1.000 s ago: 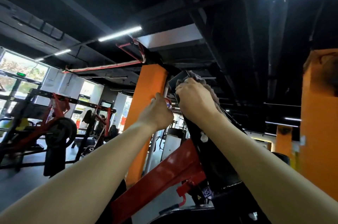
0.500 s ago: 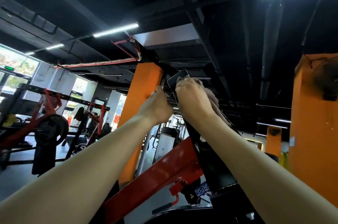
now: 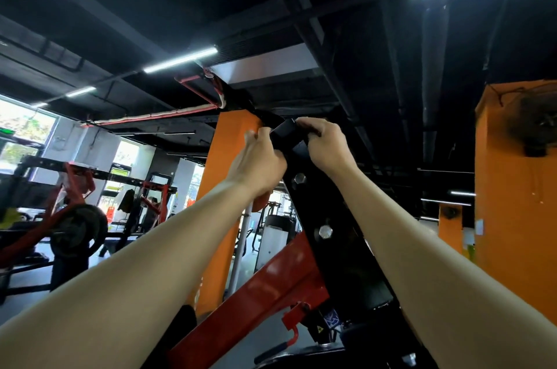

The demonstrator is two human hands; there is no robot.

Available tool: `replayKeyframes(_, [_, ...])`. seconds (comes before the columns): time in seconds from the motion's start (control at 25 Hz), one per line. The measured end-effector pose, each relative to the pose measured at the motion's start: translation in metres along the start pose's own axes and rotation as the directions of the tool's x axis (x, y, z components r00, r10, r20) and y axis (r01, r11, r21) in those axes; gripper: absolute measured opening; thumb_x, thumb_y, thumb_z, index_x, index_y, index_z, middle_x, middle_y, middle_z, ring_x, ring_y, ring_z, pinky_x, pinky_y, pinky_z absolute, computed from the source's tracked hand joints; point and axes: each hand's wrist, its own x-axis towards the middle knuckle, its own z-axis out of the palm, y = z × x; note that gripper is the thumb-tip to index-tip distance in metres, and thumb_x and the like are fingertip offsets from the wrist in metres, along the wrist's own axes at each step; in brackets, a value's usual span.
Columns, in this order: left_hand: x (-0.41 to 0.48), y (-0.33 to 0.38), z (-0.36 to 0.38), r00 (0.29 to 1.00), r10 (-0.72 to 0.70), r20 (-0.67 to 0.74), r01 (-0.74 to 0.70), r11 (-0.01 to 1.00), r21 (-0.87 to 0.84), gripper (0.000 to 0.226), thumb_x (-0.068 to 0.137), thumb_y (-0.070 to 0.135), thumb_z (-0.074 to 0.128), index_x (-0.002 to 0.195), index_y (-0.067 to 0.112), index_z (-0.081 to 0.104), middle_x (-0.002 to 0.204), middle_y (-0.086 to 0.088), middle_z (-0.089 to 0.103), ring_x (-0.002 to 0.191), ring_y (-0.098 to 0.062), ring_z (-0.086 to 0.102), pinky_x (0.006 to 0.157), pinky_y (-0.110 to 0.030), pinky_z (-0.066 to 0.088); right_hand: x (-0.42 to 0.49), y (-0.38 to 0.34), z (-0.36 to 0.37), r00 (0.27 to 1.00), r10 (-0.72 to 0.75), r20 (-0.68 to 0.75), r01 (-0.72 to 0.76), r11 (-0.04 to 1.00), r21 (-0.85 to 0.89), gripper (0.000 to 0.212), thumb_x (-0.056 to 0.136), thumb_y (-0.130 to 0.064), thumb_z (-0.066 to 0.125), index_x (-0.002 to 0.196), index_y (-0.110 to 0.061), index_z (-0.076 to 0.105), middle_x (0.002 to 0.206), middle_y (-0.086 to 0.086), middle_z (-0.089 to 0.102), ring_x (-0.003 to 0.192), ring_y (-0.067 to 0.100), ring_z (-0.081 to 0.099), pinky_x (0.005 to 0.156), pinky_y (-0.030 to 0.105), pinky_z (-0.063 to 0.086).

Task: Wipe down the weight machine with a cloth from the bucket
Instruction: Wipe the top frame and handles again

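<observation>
The weight machine's black upright [image 3: 328,217] rises from a red frame arm [image 3: 271,290] to a square top end [image 3: 284,128]. My right hand [image 3: 324,144] curls over the right side of that top end. Only a thin dark edge of the cloth [image 3: 305,127] shows under its fingers; the rest is hidden by the hand. My left hand [image 3: 259,157] grips the left side of the upright just below the top, fingers curled round it. An orange-red rounded part [image 3: 261,203] shows under the left wrist. No bucket is in view.
An orange pillar [image 3: 223,187] stands right behind the upright, another orange pillar [image 3: 512,187] at the right. A plate-loaded rack [image 3: 75,227] stands at the left. A white pole [image 3: 241,242] runs beside the machine. Black ceiling ducts and strip lights hang overhead.
Both hands have moved up to the very top of the upright. The grey cloth that bulged out from under my right hand is now almost wholly covered. My view has tilted slightly.
</observation>
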Motion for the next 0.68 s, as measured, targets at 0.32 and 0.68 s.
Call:
replayKeyframes(0.32, [-0.004,-0.001,0.018,0.999,-0.008,0.046,0.017,0.982,-0.191,0.058,0.083,0.033,0.053,0.135,0.039,0.028,0.109,-0.002,0.064,0.094,-0.028,0.067,0.08,-0.054,0.057,-0.018,-0.016,0.005,0.957,-0.291,0.004,0.291,0.955,-0.061,0.048,0.091,0.006,0.04,0.122,-0.013,0.071,0.126,0.001,0.069,0.12,0.015,0.061,0.106,0.028,0.047])
replayKeyframes(0.68, [-0.022,-0.003,-0.003,0.988,-0.1,0.121,0.134,0.939,-0.318,0.059,0.097,0.013,0.046,0.154,0.022,0.032,0.093,-0.003,0.067,0.083,-0.027,0.068,0.08,-0.052,0.057,-0.037,-0.005,0.013,0.826,-0.451,0.338,0.558,0.58,-0.593,0.041,0.097,-0.018,0.049,0.134,-0.007,0.063,0.145,0.012,0.056,0.144,0.032,0.041,0.118,0.04,0.034])
